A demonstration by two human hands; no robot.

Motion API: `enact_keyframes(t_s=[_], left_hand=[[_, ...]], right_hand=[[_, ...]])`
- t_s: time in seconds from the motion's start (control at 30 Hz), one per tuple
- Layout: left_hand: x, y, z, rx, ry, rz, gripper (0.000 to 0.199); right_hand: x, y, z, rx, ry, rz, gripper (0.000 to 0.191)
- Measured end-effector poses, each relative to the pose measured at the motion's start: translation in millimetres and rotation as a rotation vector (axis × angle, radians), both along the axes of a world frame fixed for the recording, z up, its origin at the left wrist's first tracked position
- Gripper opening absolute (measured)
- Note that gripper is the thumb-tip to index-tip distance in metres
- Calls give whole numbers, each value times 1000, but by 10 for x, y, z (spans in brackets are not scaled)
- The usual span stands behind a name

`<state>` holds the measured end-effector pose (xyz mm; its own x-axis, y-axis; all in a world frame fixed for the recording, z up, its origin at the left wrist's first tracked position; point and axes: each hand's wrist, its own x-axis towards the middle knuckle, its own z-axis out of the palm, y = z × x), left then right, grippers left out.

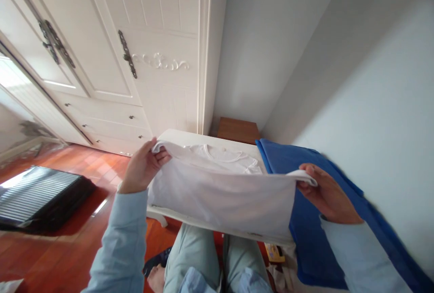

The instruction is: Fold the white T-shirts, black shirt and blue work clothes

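A thin white shirt (224, 198) is stretched between my two hands above a small white table (183, 137). Its rounded neckline (222, 155) lies toward the far side of the table, and the raised edge spans from hand to hand, sagging slightly. My left hand (144, 166) pinches one corner of that edge between thumb and fingers. The opposite corner is gripped by my right hand (325, 193), over a blue padded mat (281, 153). The cloth hides most of the tabletop.
A white wardrobe (169, 89) with dark metal handles stands ahead on the left. Behind the table sits a brown wooden box (237, 129). A black ribbed case (37, 198) rests on the red-brown floor (111, 234). A yellow package (274, 253) lies below the table.
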<state>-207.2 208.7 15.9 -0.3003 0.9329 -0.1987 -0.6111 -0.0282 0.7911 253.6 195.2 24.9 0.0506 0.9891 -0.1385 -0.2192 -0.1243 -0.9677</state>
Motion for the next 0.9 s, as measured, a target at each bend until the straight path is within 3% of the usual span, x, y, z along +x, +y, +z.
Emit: enact_keyframes(t_s=[0.1, 0.17, 0.27, 0.37, 0.53, 0.63, 0.73, 0.8, 0.9], left_hand=[[76, 731, -180, -141, -30, -81, 18], [100, 1089, -424, -314, -18, -110, 12], [119, 1384, -784, -444, 0, -114, 10], [106, 1461, -972, -452, 9, -110, 11], [33, 1439, -995, -345, 94, -73, 4], [-39, 1421, -1035, -255, 489, 9, 26], [-128, 1418, -1129, -306, 1038, 7, 45], [-171, 1434, -1188, -368, 1199, -66, 47], [-180, 1482, -1217, -386, 1260, -110, 38]], right_hand=[[-138, 754, -237, -135, 254, -71, 10], [-220, 1109, -476, -276, 296, -144, 20], [-272, 1343, -841, -446, 304, -177, 28], [-222, 1347, -1079, -458, 305, -133, 27], [-130, 1287, -1167, -388, 229, -81, 22], [-147, 1252, -1155, -291, 189, -54, 12], [-187, 1207, -1137, -235, 156, -40, 22], [-209, 1188, -1129, -227, 140, -47, 29], [-231, 1193, -1122, -198, 80, -55, 32]])
